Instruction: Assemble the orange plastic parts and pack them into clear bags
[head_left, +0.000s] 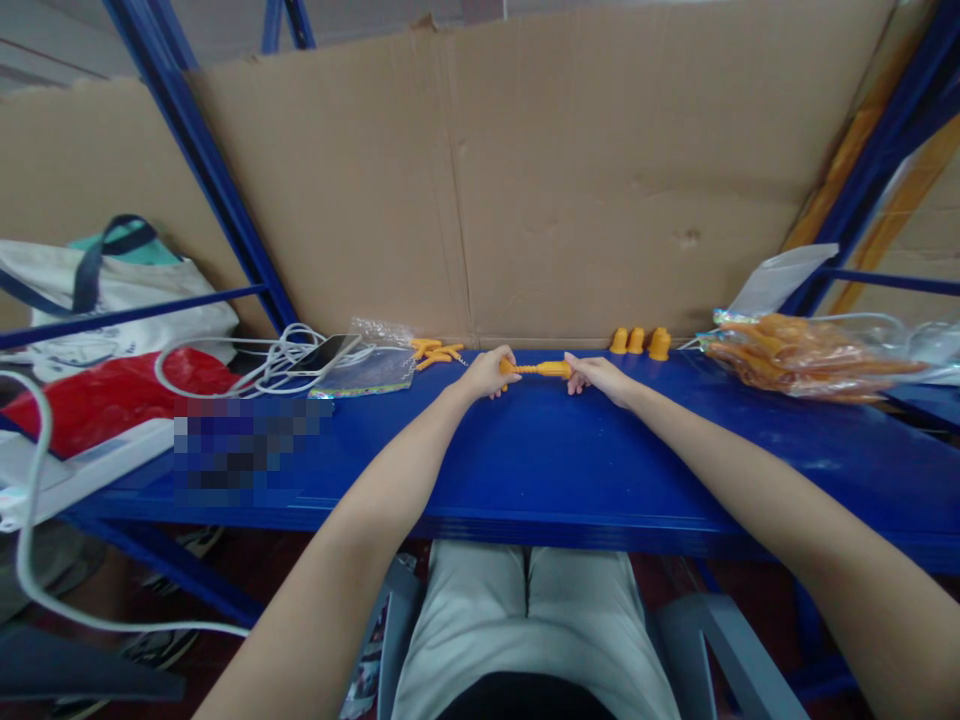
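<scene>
An orange plastic piece [553, 369] with a thicker right part and a thin, ridged or twisted left part is stretched level between my hands, just over the blue table. My left hand [489, 372] is closed around its left end, where a bit of orange shows at the fingers. On the right end, the thumb and fingers of my right hand [592, 374] pinch the thicker part. Several orange sticks with small metal tips [436, 352] lie in a loose pile left of my left hand. Beyond my right hand stand three orange bell-shaped caps [636, 342].
A clear bag of orange parts [787, 355] lies at the right. On the left are a clear zip bag [367, 372], a phone [328, 353], coiled white cables [262, 365], a red bag [172, 385] and a power strip [97, 470]. Cardboard [570, 180] backs the blue table [570, 460].
</scene>
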